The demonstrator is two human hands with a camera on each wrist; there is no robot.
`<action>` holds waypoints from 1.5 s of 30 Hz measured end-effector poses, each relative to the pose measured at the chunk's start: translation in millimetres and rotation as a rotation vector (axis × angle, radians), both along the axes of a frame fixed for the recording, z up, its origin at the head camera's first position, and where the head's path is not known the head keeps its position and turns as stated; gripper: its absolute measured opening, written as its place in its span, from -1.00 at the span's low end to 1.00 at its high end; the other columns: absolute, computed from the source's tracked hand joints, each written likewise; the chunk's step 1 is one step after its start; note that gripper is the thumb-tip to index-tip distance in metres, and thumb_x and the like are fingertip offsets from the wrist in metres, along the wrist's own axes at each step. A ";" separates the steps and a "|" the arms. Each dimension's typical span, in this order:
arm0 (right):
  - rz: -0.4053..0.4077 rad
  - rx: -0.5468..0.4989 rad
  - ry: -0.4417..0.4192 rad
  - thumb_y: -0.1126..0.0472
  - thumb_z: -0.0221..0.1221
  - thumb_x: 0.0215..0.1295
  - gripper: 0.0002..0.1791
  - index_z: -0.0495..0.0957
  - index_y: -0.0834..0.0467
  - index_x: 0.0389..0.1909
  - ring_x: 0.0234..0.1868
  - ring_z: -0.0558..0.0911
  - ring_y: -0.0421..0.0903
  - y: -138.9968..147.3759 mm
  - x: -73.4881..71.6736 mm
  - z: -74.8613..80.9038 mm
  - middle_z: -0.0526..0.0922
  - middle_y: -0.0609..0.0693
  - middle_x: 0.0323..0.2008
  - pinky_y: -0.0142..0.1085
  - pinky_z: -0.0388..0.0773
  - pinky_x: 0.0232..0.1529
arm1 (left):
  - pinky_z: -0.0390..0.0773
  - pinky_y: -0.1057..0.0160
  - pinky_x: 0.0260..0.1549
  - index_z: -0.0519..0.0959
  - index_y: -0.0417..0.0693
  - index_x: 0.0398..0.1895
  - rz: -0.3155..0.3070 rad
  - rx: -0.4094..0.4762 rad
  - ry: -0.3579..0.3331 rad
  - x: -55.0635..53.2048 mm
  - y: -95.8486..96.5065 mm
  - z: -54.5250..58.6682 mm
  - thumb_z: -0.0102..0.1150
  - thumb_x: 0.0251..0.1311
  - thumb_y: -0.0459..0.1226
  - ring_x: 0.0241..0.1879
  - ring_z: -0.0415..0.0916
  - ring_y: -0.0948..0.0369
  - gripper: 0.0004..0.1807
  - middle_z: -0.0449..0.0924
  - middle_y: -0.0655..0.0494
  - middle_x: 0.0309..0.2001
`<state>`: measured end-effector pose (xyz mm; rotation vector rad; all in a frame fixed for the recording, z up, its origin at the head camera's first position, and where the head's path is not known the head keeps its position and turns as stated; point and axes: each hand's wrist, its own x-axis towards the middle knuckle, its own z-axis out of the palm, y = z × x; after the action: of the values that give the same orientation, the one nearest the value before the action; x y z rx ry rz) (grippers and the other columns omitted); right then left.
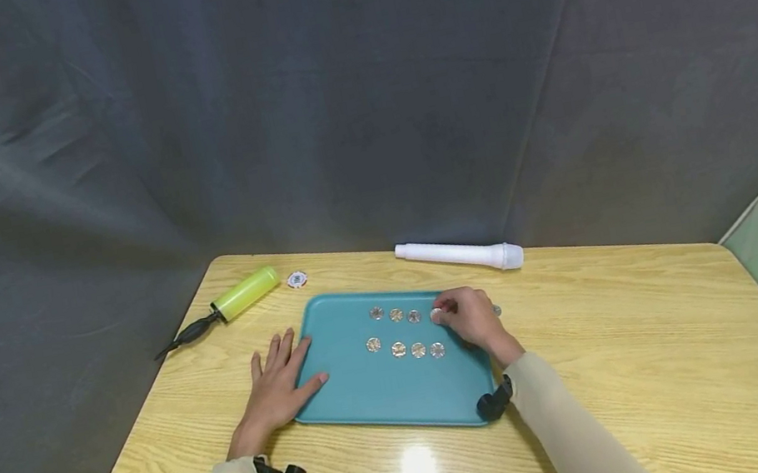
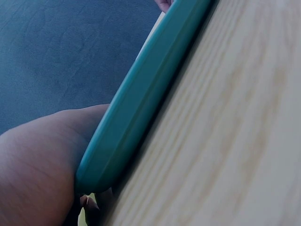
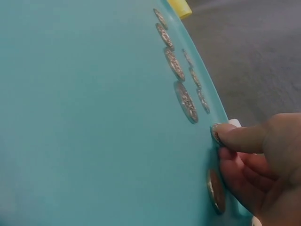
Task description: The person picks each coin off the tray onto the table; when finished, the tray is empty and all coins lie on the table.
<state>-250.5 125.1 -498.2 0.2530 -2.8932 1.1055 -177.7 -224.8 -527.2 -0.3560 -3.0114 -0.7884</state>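
Note:
A teal tray (image 1: pixel 377 397) lies on the table with several shiny round coins on it, in two rows. My left hand (image 1: pixel 276 394) rests spread over the tray's left edge, with the thumb reaching across the rim. At the far right of the tray, my right hand (image 1: pixel 469 318) pinches a coin (image 3: pixel 217 133) at the end of the back row, thumb over its face and fingers curled beneath. Another coin (image 3: pixel 216 192) sits close beside those fingers in the right wrist view. In front of the held coin lies the front row's last coin (image 1: pixel 437 350).
A white microphone-shaped stick (image 1: pixel 458 253) lies behind the tray. Toward the back left are a yellow-green hand pump (image 1: pixel 245 296) and a poker chip (image 1: pixel 297 280). Just past the right hand, a small round piece (image 1: pixel 497 309) shows. A dark curtain (image 1: pixel 341 108) hangs behind the table.

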 end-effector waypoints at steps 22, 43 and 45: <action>-0.031 -0.307 -0.057 0.42 0.21 0.33 -0.84 0.73 0.36 -0.18 -0.47 0.73 -0.17 18.4 -0.4 1.5 0.78 0.26 -0.34 -0.38 0.69 -0.42 | -0.30 -0.48 0.41 0.17 -0.08 0.57 -0.008 0.002 -0.003 0.0 1.2 0.4 0.15 0.34 0.06 0.60 -0.23 -0.28 -0.17 -0.08 -0.24 0.61; -0.107 -0.379 -0.089 0.38 0.16 0.38 -0.75 0.66 0.42 -0.02 -0.47 0.70 -0.32 62.4 2.1 9.4 0.76 0.35 -0.22 -0.43 0.69 -0.38 | -0.31 -0.46 0.43 0.15 -0.06 0.57 -0.003 0.000 -0.012 -0.1 0.1 0.8 0.13 0.34 0.07 0.61 -0.25 -0.27 -0.17 -0.08 -0.24 0.61; -0.121 -0.381 -0.093 0.38 0.16 0.39 -0.74 0.66 0.43 -0.02 -0.47 0.70 -0.33 67.7 2.5 9.0 0.76 0.35 -0.22 -0.43 0.69 -0.37 | -0.31 -0.46 0.43 0.15 -0.06 0.57 -0.005 0.001 -0.011 -0.2 0.2 0.7 0.13 0.34 0.07 0.61 -0.25 -0.27 -0.17 -0.08 -0.24 0.61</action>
<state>-248.0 192.8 -489.2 0.0121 -2.6519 1.6448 -177.8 -224.5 -526.5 -0.3597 -3.0218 -0.7943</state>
